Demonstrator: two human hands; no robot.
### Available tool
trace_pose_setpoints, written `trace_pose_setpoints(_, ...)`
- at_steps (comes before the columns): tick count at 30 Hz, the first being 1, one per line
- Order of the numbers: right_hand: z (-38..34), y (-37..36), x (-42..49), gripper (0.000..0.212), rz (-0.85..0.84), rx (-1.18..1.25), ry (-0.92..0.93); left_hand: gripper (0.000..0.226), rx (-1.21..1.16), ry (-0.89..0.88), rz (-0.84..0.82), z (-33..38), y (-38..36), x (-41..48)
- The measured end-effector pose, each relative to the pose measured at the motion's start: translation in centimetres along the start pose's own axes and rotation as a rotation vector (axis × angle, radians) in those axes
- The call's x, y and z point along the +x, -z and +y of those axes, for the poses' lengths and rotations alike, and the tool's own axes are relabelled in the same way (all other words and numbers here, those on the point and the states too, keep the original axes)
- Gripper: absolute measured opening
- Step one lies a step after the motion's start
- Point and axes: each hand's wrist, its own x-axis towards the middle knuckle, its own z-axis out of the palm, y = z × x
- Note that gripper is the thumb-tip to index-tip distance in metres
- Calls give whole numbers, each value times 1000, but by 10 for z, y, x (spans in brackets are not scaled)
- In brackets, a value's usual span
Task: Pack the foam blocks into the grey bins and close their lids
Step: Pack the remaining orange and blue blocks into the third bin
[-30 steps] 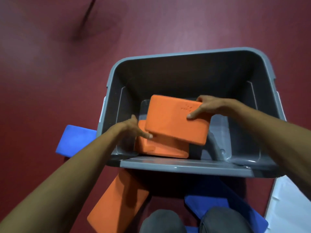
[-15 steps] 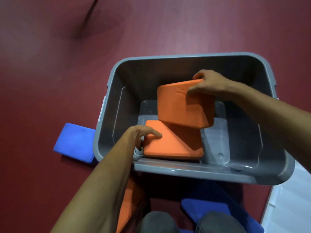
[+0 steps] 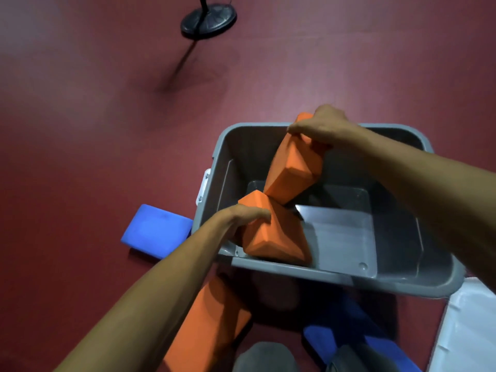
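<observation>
A: So, nearest first: what waits outside the bin?
B: An orange foam block [image 3: 209, 320] lies on the floor by the person's knees. A blue foam block [image 3: 322, 339] sits just beside them on the right. A second blue foam block [image 3: 155, 229] lies left of the grey bin [image 3: 295, 271]. A white panel [image 3: 472, 331] at the right edge may be a lid, though that cannot be told.
A: And the hands?
B: The left hand [image 3: 241, 220] grips a tilted orange block [image 3: 276, 237] in the bin's near-left corner. The right hand [image 3: 324, 127] clutches an upper orange block [image 3: 292, 167], held on end above it. Their corners look to touch.
A: How should the person do it well?
B: Probably by standing both on edge, flush to the left wall, which leaves the bare bottom for the rest. Jammed corners could waste room.
A: Anything beyond?
B: A black round stand base [image 3: 208, 21] on the red floor, well apart and no obstacle.
</observation>
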Motion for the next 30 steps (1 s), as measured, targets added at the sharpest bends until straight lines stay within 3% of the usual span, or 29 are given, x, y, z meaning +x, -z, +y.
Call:
trace_pose_setpoints(3, -14, -3, -16, 66, 140, 0, 13, 58, -61, -98, 146, -1, 4, -13)
trace_pose_setpoints(7, -31, -5, -31, 75, 219, 83, -27, 120, -84, -163, 315, -2, 14, -25)
trace_pose_setpoints(9, -40, -6, -36, 73, 260, 140, -48, 131, 26, -189, 414, -2, 24, -39)
trace_pose_setpoints(17, -74, -14, -51, 76, 287, 57, 43, 100, 553, -294, 585, 10, 53, -89)
trace_pose_setpoints(21, -86, -23, -44, 66, 261, 23, 61, 102, 655, -356, 704, 0, 46, -90)
trace_pose_setpoints(26, -83, -51, -31, 70, 280, 83, 30, 97, 703, -363, 772, -9, 44, -78)
trace_pose_setpoints(30, -89, -77, -25, 67, 335, 134, 73, 96, 808, -344, 723, -13, 46, -65)
